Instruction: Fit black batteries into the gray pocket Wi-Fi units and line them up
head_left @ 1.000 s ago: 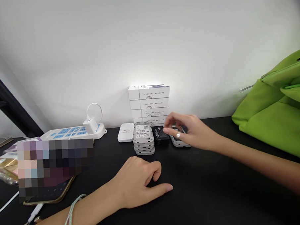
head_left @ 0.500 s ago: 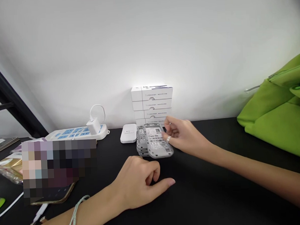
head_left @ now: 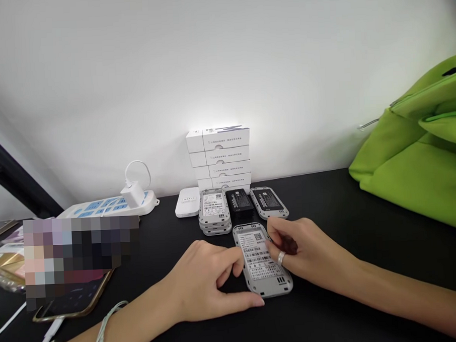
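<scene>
A grey pocket Wi-Fi router body lies in front of me with its printed label and QR code facing up. My right hand pinches its right edge, thumb over the label side. At its left edge is my left hand, index finger curled against or very near the rim, thumb stretched out by the lower corner. Behind stands a pile of similar router bodies. Beside that pile are black batteries, and a router body with a battery in it lies to their right.
White covers are stacked left of the pile, with several white boxes against the wall. A power strip with a charger and a phone occupy the left. A green bag sits at right.
My right hand has brought the router body off the pile, down and toward me, to my left hand. The batteries and the battery-fitted router behind it now show. The view has shifted slightly.
</scene>
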Action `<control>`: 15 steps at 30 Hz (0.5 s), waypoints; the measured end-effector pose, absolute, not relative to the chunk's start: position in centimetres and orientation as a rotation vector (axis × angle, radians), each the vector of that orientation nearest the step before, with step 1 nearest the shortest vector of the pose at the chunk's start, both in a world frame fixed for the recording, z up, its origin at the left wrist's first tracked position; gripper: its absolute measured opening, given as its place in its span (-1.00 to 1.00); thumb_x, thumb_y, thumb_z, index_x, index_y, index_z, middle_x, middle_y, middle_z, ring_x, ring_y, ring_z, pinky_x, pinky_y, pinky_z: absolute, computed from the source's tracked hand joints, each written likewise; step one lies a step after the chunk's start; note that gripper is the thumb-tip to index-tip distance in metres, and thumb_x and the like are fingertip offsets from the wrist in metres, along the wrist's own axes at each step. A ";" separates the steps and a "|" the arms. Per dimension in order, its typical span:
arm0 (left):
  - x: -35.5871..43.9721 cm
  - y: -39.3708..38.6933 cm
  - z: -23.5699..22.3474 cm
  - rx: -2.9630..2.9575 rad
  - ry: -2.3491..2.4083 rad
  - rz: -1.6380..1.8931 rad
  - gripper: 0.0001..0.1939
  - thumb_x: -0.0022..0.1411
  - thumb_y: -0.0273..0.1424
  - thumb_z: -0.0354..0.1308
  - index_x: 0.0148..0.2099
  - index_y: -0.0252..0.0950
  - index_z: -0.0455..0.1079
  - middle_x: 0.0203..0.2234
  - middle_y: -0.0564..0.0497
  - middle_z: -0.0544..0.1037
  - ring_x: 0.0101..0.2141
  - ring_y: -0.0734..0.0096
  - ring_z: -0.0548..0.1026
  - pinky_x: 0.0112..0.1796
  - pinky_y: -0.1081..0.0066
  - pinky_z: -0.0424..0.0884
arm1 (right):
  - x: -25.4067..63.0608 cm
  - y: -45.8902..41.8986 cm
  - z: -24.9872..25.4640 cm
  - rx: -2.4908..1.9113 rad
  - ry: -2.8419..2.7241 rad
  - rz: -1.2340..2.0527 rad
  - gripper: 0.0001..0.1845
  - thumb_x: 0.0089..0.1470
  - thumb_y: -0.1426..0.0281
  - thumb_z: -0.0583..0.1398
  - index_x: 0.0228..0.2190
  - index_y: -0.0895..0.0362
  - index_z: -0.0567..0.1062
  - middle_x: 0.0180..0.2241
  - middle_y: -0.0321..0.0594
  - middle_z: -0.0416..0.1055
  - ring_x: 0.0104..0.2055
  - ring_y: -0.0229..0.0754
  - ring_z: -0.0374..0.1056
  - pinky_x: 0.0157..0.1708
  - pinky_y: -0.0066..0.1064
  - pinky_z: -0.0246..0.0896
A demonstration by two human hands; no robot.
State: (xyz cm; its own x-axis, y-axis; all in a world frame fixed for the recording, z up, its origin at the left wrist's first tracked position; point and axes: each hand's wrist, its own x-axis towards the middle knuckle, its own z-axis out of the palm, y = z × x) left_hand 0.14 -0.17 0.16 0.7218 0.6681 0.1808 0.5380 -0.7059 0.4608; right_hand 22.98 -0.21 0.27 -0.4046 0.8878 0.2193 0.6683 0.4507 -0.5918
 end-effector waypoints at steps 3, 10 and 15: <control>0.2 -0.2 0.2 2.542 0.964 0.462 -0.61 0.11 -0.13 0.31 -0.40 -0.25 0.20 -0.71 0.28 0.17 -0.66 0.61 0.18 -0.56 0.52 0.05 | 22.9 -0.4 0.0 -1.270 -2.247 0.536 -0.68 0.09 0.40 0.12 -0.56 0.02 0.05 -0.66 -0.48 0.03 -0.63 -0.32 0.00 -0.63 -0.46 -0.07; 0.0 -0.3 -0.1 2.578 0.911 0.516 -0.62 0.14 -0.14 0.28 -0.42 -0.26 0.20 -0.71 0.27 0.16 -0.67 0.62 0.17 -0.56 0.51 0.05 | 24.5 2.4 1.2 -1.117 -2.299 0.250 -0.85 0.17 0.25 0.13 -0.39 0.03 0.32 -0.40 -0.25 0.40 -0.36 -0.14 0.35 -0.36 -0.31 0.27; -0.2 -0.3 -0.3 2.577 0.896 0.547 -0.61 0.15 -0.13 0.29 -0.43 -0.27 0.21 -0.73 0.27 0.16 -0.69 0.62 0.17 -0.56 0.52 0.07 | 25.3 6.8 2.5 -1.055 -2.440 0.355 -0.50 0.09 0.09 0.21 0.02 -0.01 0.31 0.07 -0.08 0.32 0.14 0.09 0.24 0.12 0.00 0.17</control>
